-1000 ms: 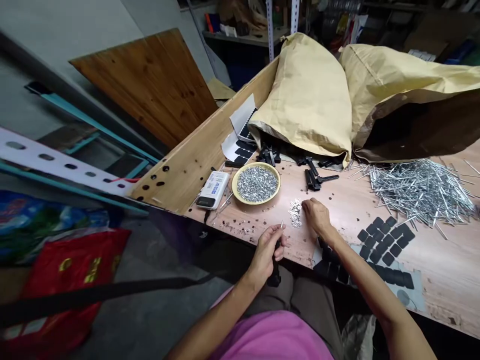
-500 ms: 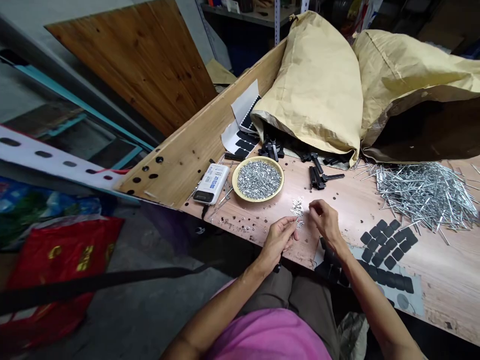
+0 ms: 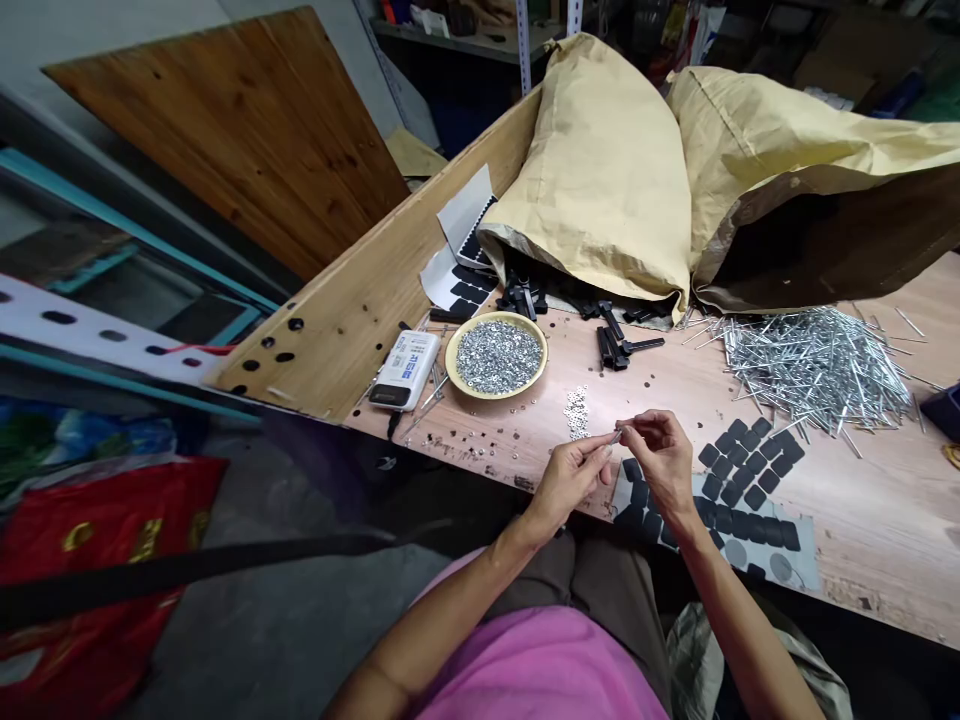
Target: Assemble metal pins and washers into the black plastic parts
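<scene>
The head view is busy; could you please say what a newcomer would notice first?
Two yellow sacks dominate the back of the table, with a heap of metal rods before the right one. At the near edge, the left hand and right hand meet at a slim piece.

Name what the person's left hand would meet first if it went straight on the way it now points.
The left hand would probably meet the right hand first, as that lies just ahead; whether the two touch is unclear.

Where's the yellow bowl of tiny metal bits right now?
In the head view, the yellow bowl sits near the middle, between the white device on its left and the loose metal pieces at its lower right.
</scene>
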The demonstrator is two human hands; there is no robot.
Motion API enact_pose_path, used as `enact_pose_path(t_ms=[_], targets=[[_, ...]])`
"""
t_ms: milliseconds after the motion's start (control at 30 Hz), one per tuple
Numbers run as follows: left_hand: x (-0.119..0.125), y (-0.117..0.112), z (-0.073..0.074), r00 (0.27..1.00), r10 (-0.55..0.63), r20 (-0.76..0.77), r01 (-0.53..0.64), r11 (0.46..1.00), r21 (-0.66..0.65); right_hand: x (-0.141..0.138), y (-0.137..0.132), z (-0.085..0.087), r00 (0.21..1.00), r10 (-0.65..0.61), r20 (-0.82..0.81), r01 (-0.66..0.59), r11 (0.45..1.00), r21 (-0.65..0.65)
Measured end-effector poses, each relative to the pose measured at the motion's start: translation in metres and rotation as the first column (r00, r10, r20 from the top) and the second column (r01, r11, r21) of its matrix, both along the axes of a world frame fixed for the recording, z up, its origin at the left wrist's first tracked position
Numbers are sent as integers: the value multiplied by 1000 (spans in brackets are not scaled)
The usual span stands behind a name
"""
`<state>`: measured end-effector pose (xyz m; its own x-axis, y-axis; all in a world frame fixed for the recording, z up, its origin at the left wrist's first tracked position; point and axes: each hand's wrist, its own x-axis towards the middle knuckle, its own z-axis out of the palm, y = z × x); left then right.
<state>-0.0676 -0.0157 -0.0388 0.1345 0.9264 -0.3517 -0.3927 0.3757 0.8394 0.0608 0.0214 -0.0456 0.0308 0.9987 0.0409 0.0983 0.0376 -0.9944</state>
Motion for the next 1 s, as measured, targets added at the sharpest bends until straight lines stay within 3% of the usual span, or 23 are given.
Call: enact_pose_path(t_ms=[167,267,333,400,467,533,700,900,1000], targets=[[3,-2,6,1000,-28,11,28,999,-18,5,-8,2,999,-11,39,9,998,66],[6,-3,8,999,-42,-5,42,999,-22,10,-14,1,987,-30,156,1,983,186],[10,-5,8,999,-36,-36,35,999,-18,13,-17,-3,951,-59,303,-52,938,344],[15,-5,7,993,17,-114,-17,1000,7,16,-19,-8,897,-83,435,-157,859,487],[19,-5,5,978,89,-190,-83,996,40,19,-19,-12,855,-85,512,-249,798,549],[18,-4,4,979,83,-184,-81,997,18,23,-19,-11,832,-65,551,-289,797,531],[6,1,6,982,-189,26,190,974,-126,34,-17,6,829,57,556,-325,859,396],[1,-2,10,963,-270,12,270,957,-109,48,-13,22,821,210,531,-380,895,233],[-1,-3,10,939,-341,32,343,936,-84,53,-11,26,816,289,500,-423,889,176]])
